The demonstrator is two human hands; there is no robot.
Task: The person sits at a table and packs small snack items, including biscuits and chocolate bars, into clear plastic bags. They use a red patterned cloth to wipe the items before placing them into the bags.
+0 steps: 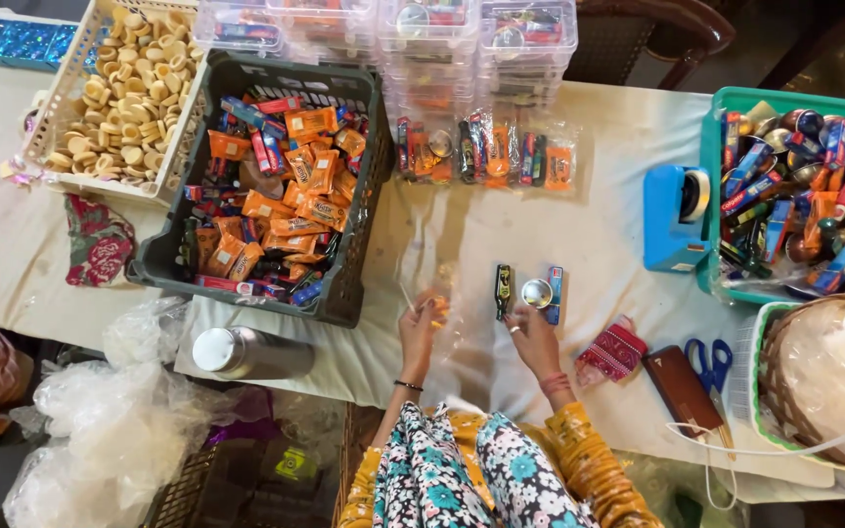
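Hands at work over small wrapped items on a cloth-covered surface (559, 244).

Left hand (419, 330) has its grip closed around a small orange wrapped piece (439, 309), with a clear plastic bag (421, 264) rising just above it. Right hand (534, 337) rests on the surface with its fingers bent, and whether its grip has hold of anything cannot be told; just beyond its fingertips lie a dark narrow packet (504, 290), a small round silver tin (537, 292) and a blue packet (555, 293), side by side. A dark crate (354, 284) of orange and red packets stands to the left, a blue tape dispenser (675, 217) and a green basket (711, 196) to the right. Blue-handled scissors (708, 364) lie near the surface's front edge, and a steel bottle (246, 353) lies below the crate.
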